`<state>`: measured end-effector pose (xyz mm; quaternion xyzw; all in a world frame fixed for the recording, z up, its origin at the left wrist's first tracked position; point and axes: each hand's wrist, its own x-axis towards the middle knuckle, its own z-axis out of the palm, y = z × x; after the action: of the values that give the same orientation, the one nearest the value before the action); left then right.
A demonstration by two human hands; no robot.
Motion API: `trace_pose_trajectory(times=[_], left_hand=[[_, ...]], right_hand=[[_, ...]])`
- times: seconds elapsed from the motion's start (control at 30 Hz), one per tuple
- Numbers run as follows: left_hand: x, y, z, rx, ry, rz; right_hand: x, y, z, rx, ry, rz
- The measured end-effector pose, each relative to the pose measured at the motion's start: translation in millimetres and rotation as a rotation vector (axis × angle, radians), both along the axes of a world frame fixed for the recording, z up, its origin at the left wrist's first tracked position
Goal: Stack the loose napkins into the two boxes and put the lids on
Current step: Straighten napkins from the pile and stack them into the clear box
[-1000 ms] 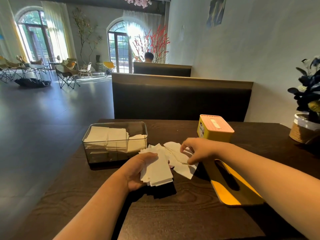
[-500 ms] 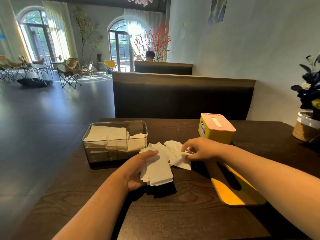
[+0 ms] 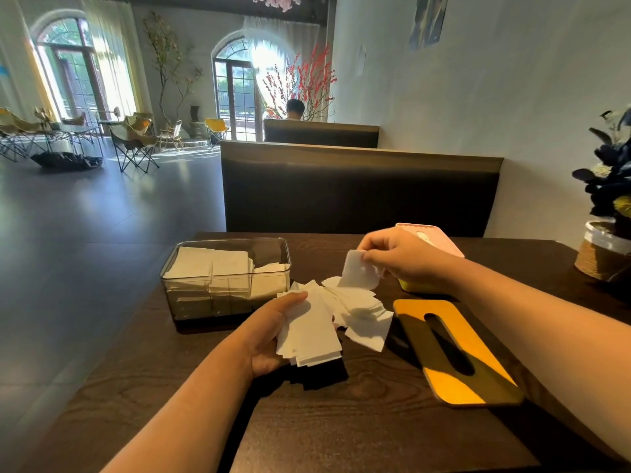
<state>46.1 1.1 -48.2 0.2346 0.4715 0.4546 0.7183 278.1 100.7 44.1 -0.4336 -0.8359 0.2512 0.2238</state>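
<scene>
Napkins (image 3: 309, 332) in a stack are clasped in the left grip (image 3: 269, 336) just above the desk (image 3: 341, 421), near a partly filled clear box (image 3: 225, 278). One napkin (image 3: 356, 273) is pinched in the right grip (image 3: 403, 257), raised over the loose pile (image 3: 362, 312) beside the yellow lid (image 3: 478, 370).

left hand (image 3: 269, 332) gripping stack (image 3: 312, 332), napkin (image 3: 356, 273) pinched aloft

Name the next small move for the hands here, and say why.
Probably the right hand lays the single napkin it pinches onto the stack the left hand holds: more loose napkins lie on the table, and the clear box stands open, partly filled.
</scene>
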Motion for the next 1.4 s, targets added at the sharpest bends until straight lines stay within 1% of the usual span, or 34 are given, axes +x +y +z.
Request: trace_pose_trajectory(times=[0.1,0.2,0.27,0.33,0.43,0.57,0.67,0.7,0.77,0.87,0.93,1.13,1.23,1.4], left_hand=[[1.7,0.0,0.4,0.014,-0.009,0.009],[0.8,2.2,-4.8,0.045,-0.002,-0.001],[0.5,3.2,-6.2,0.065,-0.011,-0.022],[-0.4,3.2,-5.5,0.072,-0.030,-0.033],[-0.5,0.8,-1.3,0.054,-0.080,-0.052],[0.5,-2.8,3.5,0.035,-0.133,-0.014],[1.2,-3.1,4.1,0.009,-0.146,0.010],[2.0,-3.1,4.9,-0.008,-0.143,0.021],[2.9,-2.6,5.9,-0.028,-0.132,0.040],[3.8,-2.3,7.9,-0.051,-0.109,0.050],[4.2,-3.4,9.1,-0.055,-0.095,0.052],[5.3,-3.1,8.1,-0.056,-0.079,0.051],[5.9,-3.8,8.6,-0.057,-0.064,0.057],[5.0,-1.3,7.4,-0.050,-0.056,0.057]], right_hand=[[-18.6,-19.4,26.5,-0.114,-0.001,0.142],[-39.3,-37.3,37.0,-0.248,-0.084,0.299],[-53.8,-45.2,30.9,-0.238,-0.190,0.363],[-67.8,-48.6,17.1,-0.173,-0.271,0.388],[-81.1,-43.4,-6.7,-0.034,-0.255,0.338],[-76.4,-29.3,-20.6,-0.005,-0.144,0.222],[-59.9,-5.5,-30.2,0.078,-0.137,0.035],[-53.3,4.7,-35.2,0.104,-0.184,-0.045],[-40.4,22.4,-48.6,0.111,-0.349,-0.152],[-32.0,34.7,-67.0,0.063,-0.598,-0.159],[-35.1,36.8,-74.2,0.056,-0.689,-0.147],[-45.9,32.9,-64.4,0.060,-0.762,-0.156],[-50.4,28.8,-62.6,0.125,-0.809,-0.189],[-48.6,29.1,-65.6,0.129,-0.818,-0.208]])
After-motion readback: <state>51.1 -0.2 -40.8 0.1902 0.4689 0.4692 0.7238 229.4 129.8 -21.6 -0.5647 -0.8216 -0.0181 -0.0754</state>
